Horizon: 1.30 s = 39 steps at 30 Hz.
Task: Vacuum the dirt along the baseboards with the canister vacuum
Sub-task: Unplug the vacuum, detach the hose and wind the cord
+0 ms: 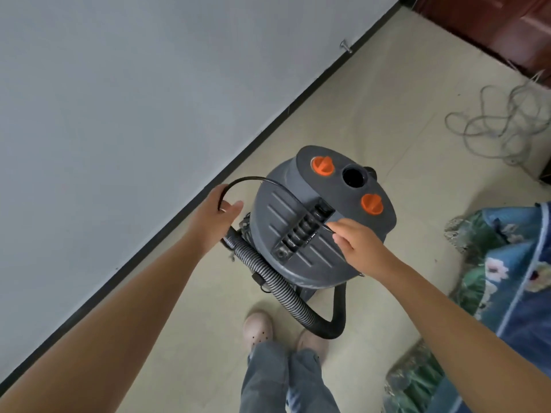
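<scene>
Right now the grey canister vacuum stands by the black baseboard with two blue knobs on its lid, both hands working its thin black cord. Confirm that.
Not quite: in the head view, the two knobs on the grey canister vacuum are orange, not blue. The rest stands.

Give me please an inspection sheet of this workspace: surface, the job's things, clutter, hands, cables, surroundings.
Surface: pale tiled floor.
Job's things: grey canister vacuum stands near the black baseboard; ribbed hose curves along its near side.
Clutter: floral fabric lies on the floor at right.
Hands: left hand holds a loop of the black power cord; right hand pinches the cord over the vacuum's lid.
Cables: tangled grey cord lies on the floor, far right.
Surroundings: white wall, metal door stopper, dark wooden door.
</scene>
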### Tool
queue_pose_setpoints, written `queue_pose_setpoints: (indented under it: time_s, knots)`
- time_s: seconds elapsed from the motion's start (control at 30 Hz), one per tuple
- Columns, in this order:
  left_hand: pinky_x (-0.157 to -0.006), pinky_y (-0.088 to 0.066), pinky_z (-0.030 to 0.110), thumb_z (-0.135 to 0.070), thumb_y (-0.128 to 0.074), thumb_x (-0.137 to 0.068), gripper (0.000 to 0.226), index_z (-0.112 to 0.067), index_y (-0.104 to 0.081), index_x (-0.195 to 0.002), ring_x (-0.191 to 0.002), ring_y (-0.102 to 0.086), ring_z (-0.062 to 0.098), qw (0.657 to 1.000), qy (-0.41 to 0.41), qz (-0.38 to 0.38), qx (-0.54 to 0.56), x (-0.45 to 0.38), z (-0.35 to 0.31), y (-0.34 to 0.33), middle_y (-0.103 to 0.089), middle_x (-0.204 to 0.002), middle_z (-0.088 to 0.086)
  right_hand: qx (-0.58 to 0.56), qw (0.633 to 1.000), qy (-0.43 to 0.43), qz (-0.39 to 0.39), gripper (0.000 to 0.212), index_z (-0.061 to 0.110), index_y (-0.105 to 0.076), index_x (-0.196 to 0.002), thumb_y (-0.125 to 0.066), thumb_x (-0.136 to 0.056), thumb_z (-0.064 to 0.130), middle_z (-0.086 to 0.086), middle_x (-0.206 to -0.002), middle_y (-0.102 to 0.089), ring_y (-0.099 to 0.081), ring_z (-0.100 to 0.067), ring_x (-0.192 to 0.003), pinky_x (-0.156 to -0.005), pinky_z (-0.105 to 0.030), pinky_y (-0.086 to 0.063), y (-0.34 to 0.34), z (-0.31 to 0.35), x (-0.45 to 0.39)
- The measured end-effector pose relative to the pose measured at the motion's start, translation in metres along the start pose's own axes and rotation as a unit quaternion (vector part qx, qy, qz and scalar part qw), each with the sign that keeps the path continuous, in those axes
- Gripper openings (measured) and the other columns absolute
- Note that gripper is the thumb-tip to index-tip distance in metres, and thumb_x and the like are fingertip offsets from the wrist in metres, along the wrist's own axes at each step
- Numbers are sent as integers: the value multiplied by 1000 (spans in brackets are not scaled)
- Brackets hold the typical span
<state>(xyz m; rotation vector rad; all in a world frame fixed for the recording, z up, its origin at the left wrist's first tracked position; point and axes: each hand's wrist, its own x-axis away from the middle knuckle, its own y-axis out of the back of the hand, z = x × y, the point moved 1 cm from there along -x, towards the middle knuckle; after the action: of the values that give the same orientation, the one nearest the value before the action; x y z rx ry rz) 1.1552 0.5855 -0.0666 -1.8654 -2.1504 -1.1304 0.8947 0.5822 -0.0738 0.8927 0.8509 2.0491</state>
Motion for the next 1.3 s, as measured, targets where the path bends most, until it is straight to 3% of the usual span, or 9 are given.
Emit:
queue_pose_setpoints:
  time_s: [0.1, 0.27, 0.37, 0.5, 0.63, 0.77, 0.93, 1.17, 1.3]
  knots:
    - [-62, -42, 21, -23, -49, -96, 25, -14, -55, -118, -59, -46, 12, 998, -29, -10, 54, -9, -23, 17, -50, -70, -4, 16, 999, 28, 36, 36, -4, -47, -132, -40, -98, 7, -19, -117, -58, -54, -30, -110, -84, -17, -29, 5, 7, -27]
    - [-61, -35, 28, -40, -53, -92, 34, -13, -50, -71, -64, -44, 19, 983, -45, -98, -151, -27, -48, 47, -45, -62, -1, 67, 997, 42, 7, 40, 6, -41, -139, -35, -101, 14, -16, -119, -57, -53, -29, -110, -90, -32, -40, 12, 33, -65]
    - [-73, -40, 29, -35, -48, -96, 29, -10, -62, -92, -72, -51, 20, 985, -46, -61, -156, -27, -55, 43, -52, -68, 2, 37, 998, 9, -43, 37, 4, -47, -135, -38, -100, 13, -17, -119, -60, -55, -30, -111, -92, -35, -42, 6, 47, -83]
    - [-57, -36, 23, -20, -42, -98, 21, -12, -60, -92, -53, -44, 8, 993, -74, -40, -80, -19, -54, 27, -47, -59, -3, -250, 957, -119, -86, 19, -1, -62, -106, -51, -91, 5, -14, -96, -66, -61, -26, -96, -84, -30, -45, 6, 63, -121]
    - [-72, -42, 26, -17, -40, -99, 29, -17, -61, -119, -75, -57, 19, 988, -80, -116, -58, -27, -41, 36, -56, -75, -5, -228, 969, -91, -34, 13, 5, -62, -99, -54, -89, 7, -1, -89, -61, -56, -11, -82, -63, -12, -39, 7, 70, -150]
    - [-84, -45, 29, -12, -30, -101, 43, -30, -48, -137, -98, -61, 22, 973, -96, -41, -207, -34, -33, 22, -65, -112, 6, -89, 989, -109, 51, 18, -3, -60, -101, -47, -94, 9, -10, -89, -63, -52, -14, -73, -56, -22, -36, -18, 49, -151]
    - [-85, -49, 33, -4, -31, -99, 49, -30, -50, -135, -107, -61, 27, 951, -69, 36, -299, -63, -18, -6, -56, -133, 0, 48, 982, -108, 148, 26, -8, -53, -114, -40, -96, 6, -24, -111, -59, -56, -35, -105, -86, -40, -43, -30, 29, -148]
    - [-96, -47, 37, -2, -33, -97, 43, -19, -59, -127, -119, -53, 25, 900, -115, 182, -379, -91, -15, -51, -52, -136, 5, -33, 983, -130, -127, 18, -4, -64, -96, -48, -89, -2, -16, -88, -68, -62, -32, -85, -74, -33, -45, 11, -1, -80]
    - [-102, -37, 31, -4, -36, -97, 38, -13, -62, -124, -121, -49, 23, 887, -157, 246, -358, -88, -27, -83, -54, -132, 9, -27, 978, -206, -12, 28, -3, -60, -115, -55, -88, 6, -17, -109, -64, -59, -31, -105, -84, -22, -41, -16, -35, -22]
